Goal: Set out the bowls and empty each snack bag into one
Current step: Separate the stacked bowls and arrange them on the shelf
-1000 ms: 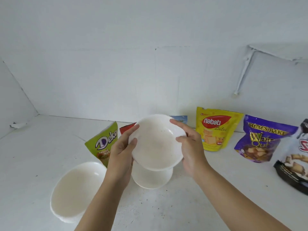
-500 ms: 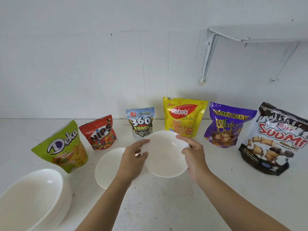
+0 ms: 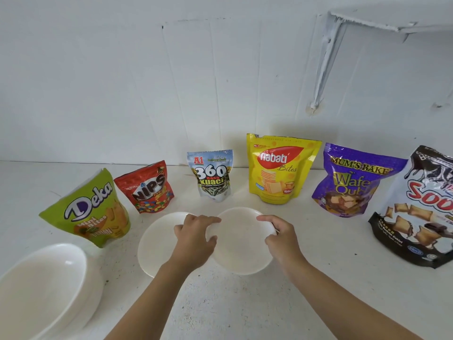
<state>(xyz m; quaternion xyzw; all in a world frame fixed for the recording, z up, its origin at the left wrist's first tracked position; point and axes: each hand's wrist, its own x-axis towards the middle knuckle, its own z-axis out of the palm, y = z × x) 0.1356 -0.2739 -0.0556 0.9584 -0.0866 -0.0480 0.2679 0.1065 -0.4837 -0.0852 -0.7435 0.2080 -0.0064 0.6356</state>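
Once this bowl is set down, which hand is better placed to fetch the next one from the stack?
Left, probably. The stack of bowls sits at the near left, on the left hand's side. The right hand grips the far rim of the held bowl and would have to cross over.

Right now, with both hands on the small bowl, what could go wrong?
1. The small bowl held by the left hand and right hand sits tight beside the other small bowl; setting it down may knock them together.
2. The 360 bag and Nabati bag stand just behind; pushing the bowl forward could tip them.
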